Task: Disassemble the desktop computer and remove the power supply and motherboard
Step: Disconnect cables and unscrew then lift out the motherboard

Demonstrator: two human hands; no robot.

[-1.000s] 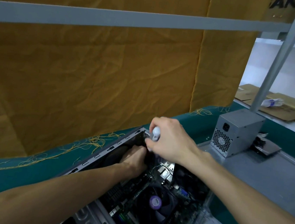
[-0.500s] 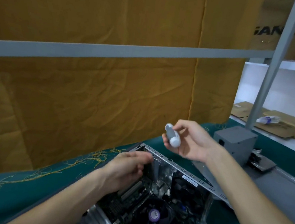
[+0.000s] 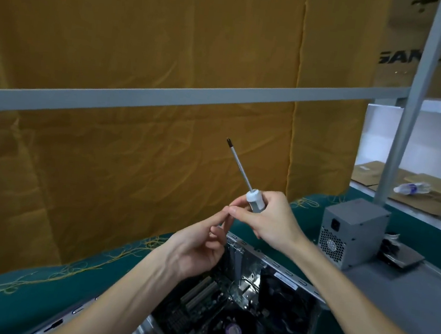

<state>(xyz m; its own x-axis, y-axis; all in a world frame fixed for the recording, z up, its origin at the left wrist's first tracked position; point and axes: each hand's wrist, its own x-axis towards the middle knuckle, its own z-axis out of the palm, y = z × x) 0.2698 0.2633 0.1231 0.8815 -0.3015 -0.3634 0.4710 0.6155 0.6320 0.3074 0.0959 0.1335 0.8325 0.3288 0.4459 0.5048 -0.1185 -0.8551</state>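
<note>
The open desktop case (image 3: 287, 277) lies below my hands, its motherboard (image 3: 197, 309) exposed with a black CPU fan (image 3: 233, 333) bearing a purple sticker. My right hand (image 3: 268, 219) grips the white-and-grey handle of a screwdriver (image 3: 247, 186) above the case, shaft pointing up and to the left. My left hand (image 3: 199, 244) is raised beside it, fingertips meeting the right hand's thumb near the handle; whether they pinch something small is not visible. The grey power supply (image 3: 352, 234) stands outside the case on a grey panel at the right.
A grey side panel (image 3: 405, 292) lies on the green cloth (image 3: 20, 295) at right, with a dark part (image 3: 401, 256) behind the power supply. A yellow curtain and a grey frame bar (image 3: 166, 97) rise behind. Shelves with cardboard and a plastic bottle (image 3: 412, 187) are far right.
Both hands rose out of the case. My right hand turned the screwdriver so its tip points upward, and my left hand came up to meet it. The view tilted down.
</note>
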